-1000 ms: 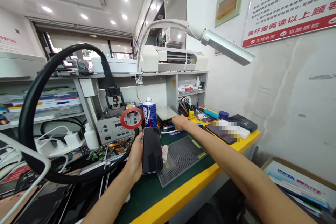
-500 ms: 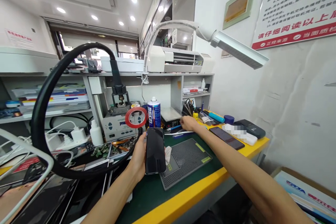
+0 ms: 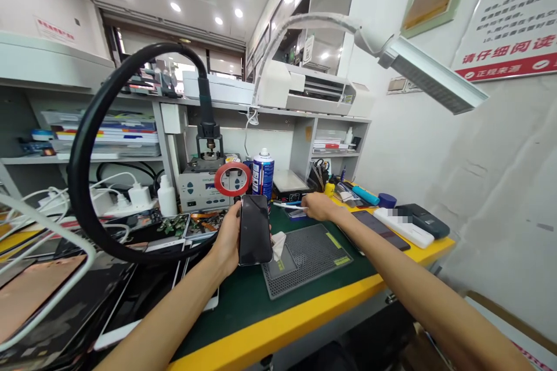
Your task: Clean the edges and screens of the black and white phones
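My left hand [image 3: 227, 237] is wrapped around a smartphone [image 3: 255, 231] with a dark screen, held upright and facing me above the bench. My right hand [image 3: 319, 207] reaches to the back of the mat, its fingers pinched at the end of a thin white stick-like tool [image 3: 290, 206]. The fingertips are partly hidden. Beneath and to the right of the phone lies a grey perforated pad [image 3: 311, 258]. A crumpled white tissue [image 3: 278, 245] rests by the phone's edge.
A blue spray can [image 3: 263, 174] and a red tape roll [image 3: 232, 178] stand behind the phone. A thick black hose [image 3: 80, 185] loops at left over several phones. A flat heating plate [image 3: 291, 182] sits behind my right hand. A lamp [image 3: 435, 75] hangs overhead.
The view has swung left and tilted. My right hand has moved from the blue pen to the end of the white stick-like tool. The phone stays in my left hand.
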Motion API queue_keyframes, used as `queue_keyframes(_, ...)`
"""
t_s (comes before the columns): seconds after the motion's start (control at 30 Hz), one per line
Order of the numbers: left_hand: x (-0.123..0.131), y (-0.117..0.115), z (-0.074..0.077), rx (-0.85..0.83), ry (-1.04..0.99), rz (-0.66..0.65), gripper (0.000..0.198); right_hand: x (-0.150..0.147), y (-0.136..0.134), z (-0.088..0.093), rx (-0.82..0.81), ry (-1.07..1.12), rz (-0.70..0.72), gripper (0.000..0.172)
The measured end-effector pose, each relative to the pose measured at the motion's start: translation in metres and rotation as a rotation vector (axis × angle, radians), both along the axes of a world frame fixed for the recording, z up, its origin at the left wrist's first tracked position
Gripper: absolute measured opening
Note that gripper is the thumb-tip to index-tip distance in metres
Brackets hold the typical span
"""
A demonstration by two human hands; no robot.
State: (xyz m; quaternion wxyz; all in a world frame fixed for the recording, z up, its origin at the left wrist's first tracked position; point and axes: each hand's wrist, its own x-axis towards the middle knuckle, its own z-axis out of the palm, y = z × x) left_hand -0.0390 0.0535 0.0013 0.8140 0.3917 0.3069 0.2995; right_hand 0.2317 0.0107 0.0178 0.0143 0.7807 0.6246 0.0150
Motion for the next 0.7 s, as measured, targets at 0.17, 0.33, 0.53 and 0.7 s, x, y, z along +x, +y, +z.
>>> queue_keyframes(0.17,0.001,-0.001,-0.002,-0.021,-0.004,-0.039,0.061,-0.005,0.003,0.005,0.126,0.027,0.007,0.032)
queue_keyframes(0.33,-0.002,-0.002,0.002,-0.025,-0.009,-0.056,0.063,-0.030,-0.002,0.006,0.020,0.255,0.175,0.031)
queue_keyframes(0.53,-0.004,-0.004,0.009,0.052,0.064,-0.019,0.064,-0.058,-0.007,0.006,-0.194,0.569,0.521,0.041)
queue_keyframes(0.7,0.001,-0.011,0.011,0.018,0.110,0.012,0.063,-0.054,-0.007,-0.007,-0.113,0.660,0.603,0.019)
